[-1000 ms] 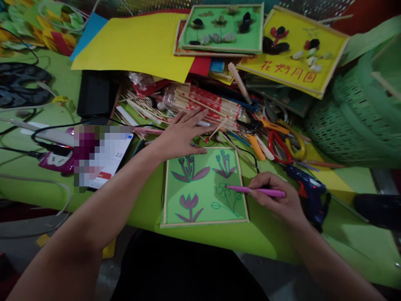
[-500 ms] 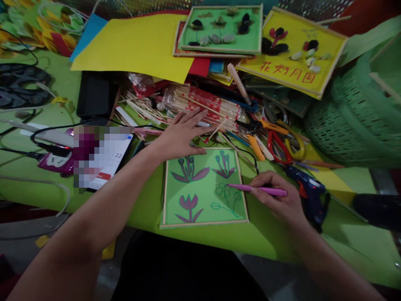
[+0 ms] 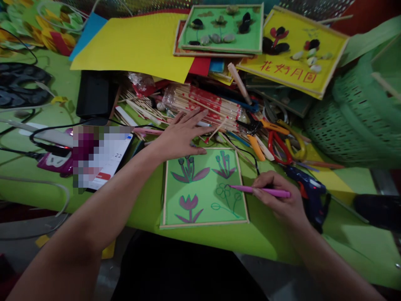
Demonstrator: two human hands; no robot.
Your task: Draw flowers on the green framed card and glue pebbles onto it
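Note:
In front of me on the green table lies a green picture board (image 3: 200,188) edged with thin wooden sticks. Three flower drawings on it are coloured purple; the one at lower right shows mostly as green outlines. My right hand (image 3: 278,196) pinches a pink felt-tip pen (image 3: 266,191), its tip at the outlined flower's petals. My left hand (image 3: 184,133) is spread at the board's top edge, thumb by the upper left flower, fingers reaching over loose sticks. Whether its palm presses on anything is hidden.
Packed wooden sticks (image 3: 206,104), pliers (image 3: 253,125) and red-handled scissors (image 3: 278,146) lie behind the board. A glue gun (image 3: 308,192) and green basket (image 3: 347,113) stand right. A phone (image 3: 109,159) and power socket (image 3: 56,161) are left. Framed pebble pictures (image 3: 222,33) lie at the back.
My right hand has shifted slightly to the right with the pink felt-tip pen. The left hand and the board have stayed in place.

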